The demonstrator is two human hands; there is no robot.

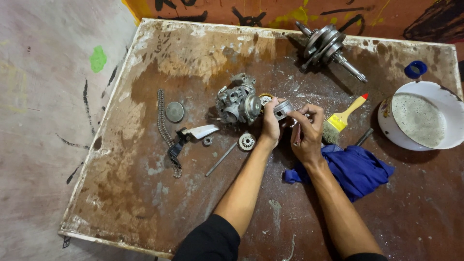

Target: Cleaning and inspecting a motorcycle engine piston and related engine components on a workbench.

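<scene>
Board (145, 193) brown, worn (white edges), floor concrete; left hand (270, 124), right hand (307, 133) grip clamped on piston (283, 108).

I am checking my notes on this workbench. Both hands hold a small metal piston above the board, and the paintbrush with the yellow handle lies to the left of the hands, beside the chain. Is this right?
Not quite. The head view shows the paintbrush lying to the right of the hands, near the white bowl, not beside the chain. The rest holds: left hand and right hand hold the piston.
</scene>
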